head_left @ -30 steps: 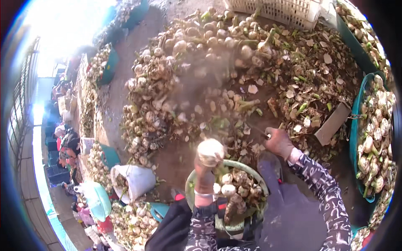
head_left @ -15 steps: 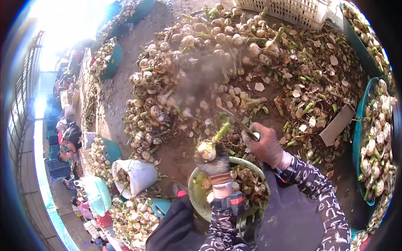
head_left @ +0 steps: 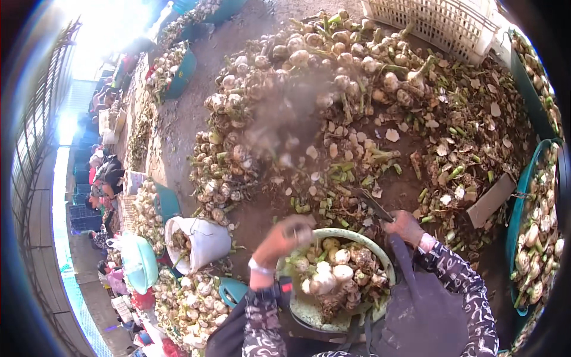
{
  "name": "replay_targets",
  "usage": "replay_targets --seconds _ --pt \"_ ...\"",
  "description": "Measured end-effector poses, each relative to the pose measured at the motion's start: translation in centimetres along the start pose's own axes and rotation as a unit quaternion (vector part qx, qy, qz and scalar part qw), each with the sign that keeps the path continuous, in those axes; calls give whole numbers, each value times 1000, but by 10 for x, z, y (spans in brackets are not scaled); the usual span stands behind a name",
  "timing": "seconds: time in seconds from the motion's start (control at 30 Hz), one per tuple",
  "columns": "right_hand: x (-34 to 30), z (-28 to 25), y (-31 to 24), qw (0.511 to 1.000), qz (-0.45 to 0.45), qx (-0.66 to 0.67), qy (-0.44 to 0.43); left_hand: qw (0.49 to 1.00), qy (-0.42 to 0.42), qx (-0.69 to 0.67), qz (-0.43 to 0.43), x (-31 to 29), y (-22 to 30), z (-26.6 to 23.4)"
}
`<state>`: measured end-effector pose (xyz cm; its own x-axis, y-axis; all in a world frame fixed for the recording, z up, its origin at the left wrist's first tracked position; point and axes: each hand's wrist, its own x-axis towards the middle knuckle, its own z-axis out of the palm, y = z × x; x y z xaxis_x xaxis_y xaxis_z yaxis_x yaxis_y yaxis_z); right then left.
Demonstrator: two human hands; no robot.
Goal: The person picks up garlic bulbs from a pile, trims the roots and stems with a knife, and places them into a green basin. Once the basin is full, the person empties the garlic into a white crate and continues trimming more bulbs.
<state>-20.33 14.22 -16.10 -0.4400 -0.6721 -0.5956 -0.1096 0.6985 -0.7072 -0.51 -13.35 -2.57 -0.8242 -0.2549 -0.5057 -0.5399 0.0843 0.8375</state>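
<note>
Your left grip [head_left: 289,235] is blurred beside the near-left rim of the pale green tub [head_left: 391,271], and you cannot tell from this view whether the fingers hold anything. Half a second ago that hand had a stemmed garlic bulb raised over the tub with the knife close by; now no bulb shows clearly in it, and the two hands have moved well apart. Your right grip [head_left: 405,228] stays closed around the knife [head_left: 375,206], whose blade points up and away to the left, just beyond the tub's right rim and clear of your other hand. Garlic bulbs [head_left: 343,273] lie heaped inside the tub, some clean and white, others with dirty roots, so the last bulb may well have joined them, though the pictures do not show which one it is. That would make this a gap between two bulbs. Plenty remains: untrimmed garlic [head_left: 229,163] is spread over the floor ahead of you, and cut green stems [head_left: 343,174] are scattered between that pile and the tub.
</note>
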Motion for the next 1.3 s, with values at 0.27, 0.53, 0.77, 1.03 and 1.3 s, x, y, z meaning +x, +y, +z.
replay_targets --seconds 0.27,0.53,0.77,1.03,1.3 --pt "3 7 -39 998 -37 -48 15 890 326 296 -119 163 -40 -65" --pt "5 -35 -95 985 -137 -49 91 959 162 -227 47 119 -52 -2" --pt "-13 -31 -152 944 -270 -176 65 916 180 220 285 63 -16 39" --pt "9 -3 -97 921 -328 -156 140 965 202 -102 132 41 -4 84" --pt "60 -37 -39 978 111 -143 107 970 96 -111 193 21 47 114"
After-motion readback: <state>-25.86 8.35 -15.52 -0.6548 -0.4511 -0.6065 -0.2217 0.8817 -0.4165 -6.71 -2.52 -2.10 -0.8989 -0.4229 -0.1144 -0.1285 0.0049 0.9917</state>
